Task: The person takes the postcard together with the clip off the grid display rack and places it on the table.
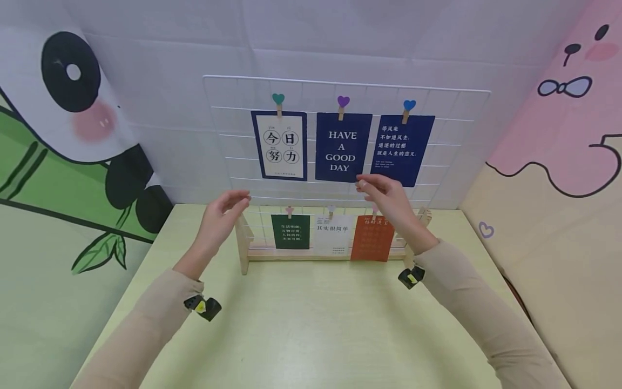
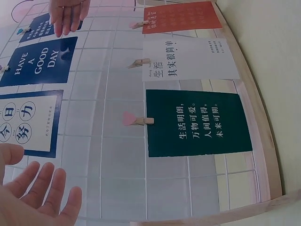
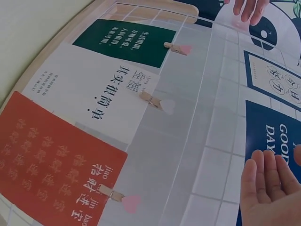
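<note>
My right hand [image 1: 391, 202] is raised before the wire grid, its fingertips right at the lower right corner of the navy "HAVE A GOOD DAY" card [image 1: 343, 145]. Its extended fingers show in the right wrist view. In the head view this hand overlaps the lower edge of the navy card with white writing [image 1: 402, 146]. By the grid's left edge is my left hand [image 1: 218, 222], fingers loosely extended, holding nothing. A white card with a navy border [image 1: 284, 143] hangs nearest it in the upper row. Heart-topped clothespins [image 1: 343, 102] hold the cards.
The white wire grid [image 1: 257, 82] stands in a wooden base [image 1: 325, 257] on a pale yellow table [image 1: 311, 324]. Green [image 1: 290, 232], white [image 1: 332, 235] and orange [image 1: 370, 240] cards hang in its lower row. Cartoon-printed panels flank the table.
</note>
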The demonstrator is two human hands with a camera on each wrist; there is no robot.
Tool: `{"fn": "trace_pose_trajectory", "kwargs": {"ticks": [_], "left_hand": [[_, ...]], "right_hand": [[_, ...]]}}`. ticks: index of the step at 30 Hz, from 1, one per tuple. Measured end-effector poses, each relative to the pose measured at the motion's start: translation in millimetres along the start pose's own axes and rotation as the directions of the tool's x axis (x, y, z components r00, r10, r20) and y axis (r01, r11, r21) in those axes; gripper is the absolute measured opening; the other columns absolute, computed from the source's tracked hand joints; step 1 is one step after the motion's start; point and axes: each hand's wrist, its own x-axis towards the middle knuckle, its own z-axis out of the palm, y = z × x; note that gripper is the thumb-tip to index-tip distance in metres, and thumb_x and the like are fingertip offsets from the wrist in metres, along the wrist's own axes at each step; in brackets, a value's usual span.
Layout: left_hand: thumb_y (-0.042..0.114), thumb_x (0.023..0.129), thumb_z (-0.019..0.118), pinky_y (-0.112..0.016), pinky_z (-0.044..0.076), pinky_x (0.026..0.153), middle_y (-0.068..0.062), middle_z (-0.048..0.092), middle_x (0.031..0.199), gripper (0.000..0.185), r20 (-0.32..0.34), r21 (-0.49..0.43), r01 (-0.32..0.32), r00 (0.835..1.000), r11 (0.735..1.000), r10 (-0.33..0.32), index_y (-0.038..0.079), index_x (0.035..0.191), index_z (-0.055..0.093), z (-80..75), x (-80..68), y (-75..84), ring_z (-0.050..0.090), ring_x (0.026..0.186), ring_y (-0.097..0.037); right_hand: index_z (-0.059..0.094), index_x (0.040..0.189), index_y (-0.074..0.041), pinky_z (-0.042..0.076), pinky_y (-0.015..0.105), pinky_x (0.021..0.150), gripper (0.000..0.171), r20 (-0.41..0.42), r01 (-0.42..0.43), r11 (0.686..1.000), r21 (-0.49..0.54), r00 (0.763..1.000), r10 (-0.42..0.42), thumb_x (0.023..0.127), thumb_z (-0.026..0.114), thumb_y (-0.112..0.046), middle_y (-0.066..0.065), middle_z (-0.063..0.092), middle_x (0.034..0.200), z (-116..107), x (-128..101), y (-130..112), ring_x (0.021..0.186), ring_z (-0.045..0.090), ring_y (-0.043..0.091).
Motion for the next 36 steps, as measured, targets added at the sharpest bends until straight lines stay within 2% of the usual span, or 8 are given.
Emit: {"fn": "trace_pose_trajectory", "kwargs": {"ticks": [9,15,22,36], "left_hand": [[0.033,0.091,0.048,-0.041,0.035,0.093,-0.01,0.051,0.119,0.042,0.015,0.013,0.026,1.0,1.0,-0.026,0.006,0.123,0.047,0.1,7.2,6.4,0.045,0.109,-0.023],[0.031,0.091,0.048,-0.038,0.038,0.091,-0.011,0.05,0.119,0.042,0.032,-0.024,0.048,0.998,0.999,-0.048,0.004,0.123,0.046,2.0,14.0,7.2,0.046,0.108,-0.023],[0.029,0.091,0.049,-0.037,0.038,0.091,-0.011,0.05,0.118,0.04,0.047,-0.045,0.047,0.998,0.998,-0.044,0.004,0.123,0.046,4.2,17.1,8.6,0.046,0.107,-0.023],[0.028,0.091,0.048,-0.036,0.038,0.09,-0.011,0.049,0.12,0.041,0.026,-0.046,0.044,0.999,0.998,-0.043,0.004,0.124,0.045,6.0,24.9,17.6,0.046,0.108,-0.023]], "right_hand": [[0.055,0.117,-0.006,0.043,0.034,0.083,0.036,0.001,0.018,1.0,-0.007,1.0,-0.018,0.089,0.052,-0.028,0.007,0.059,0.107,4.2,9.0,-12.2,0.096,0.053,0.02],[0.057,0.115,-0.007,0.044,0.031,0.083,0.036,0.008,0.028,0.999,-0.021,1.0,-0.028,0.088,0.054,-0.03,0.006,0.06,0.105,7.2,15.3,-23.8,0.095,0.054,0.017],[0.056,0.116,-0.008,0.043,0.028,0.084,0.034,0.034,0.021,0.999,-0.026,0.999,-0.02,0.088,0.054,-0.028,0.005,0.058,0.108,10.6,21.4,-32.3,0.097,0.054,0.014],[0.057,0.116,-0.008,0.044,0.027,0.082,0.032,0.054,0.109,0.991,-0.071,0.993,-0.105,0.089,0.053,-0.027,0.005,0.061,0.101,21.5,36.3,-51.2,0.092,0.057,0.014]]}}
